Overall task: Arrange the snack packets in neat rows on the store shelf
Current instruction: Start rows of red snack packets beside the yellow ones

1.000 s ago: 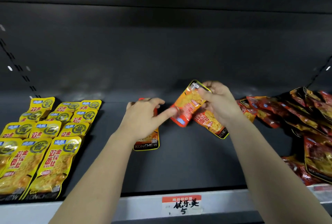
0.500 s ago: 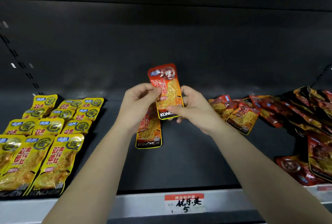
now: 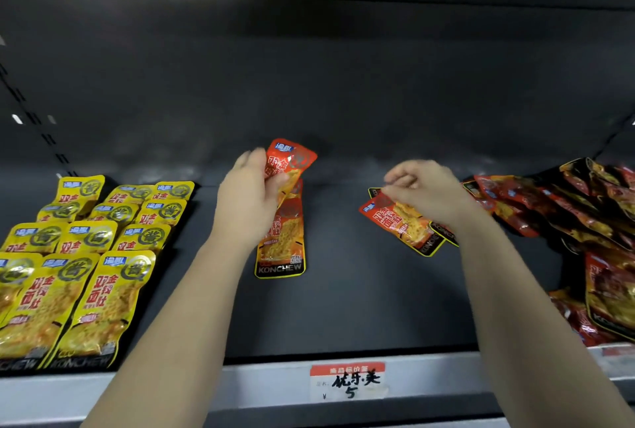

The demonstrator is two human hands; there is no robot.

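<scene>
My left hand (image 3: pixel 249 202) grips an orange-red snack packet (image 3: pixel 292 161) by its side, raised and tilted near the shelf's back. Right below it another orange-red packet (image 3: pixel 281 249) lies flat and straight on the dark shelf (image 3: pixel 360 297). My right hand (image 3: pixel 424 192) is blurred, its fingers curled on the upper end of a slanted orange-red packet (image 3: pixel 398 221), which lies over a second one (image 3: pixel 443 233).
Yellow packets (image 3: pixel 86 255) lie in neat overlapping rows at the left. A loose heap of dark red packets (image 3: pixel 591 221) fills the right side. A price tag (image 3: pixel 348 381) sits on the grey front rail (image 3: pixel 171 390).
My right hand let go of the raised packet and moved right to the slanted packets, which have shifted left. My left hand keeps the raised packet, now tilted further back.
</scene>
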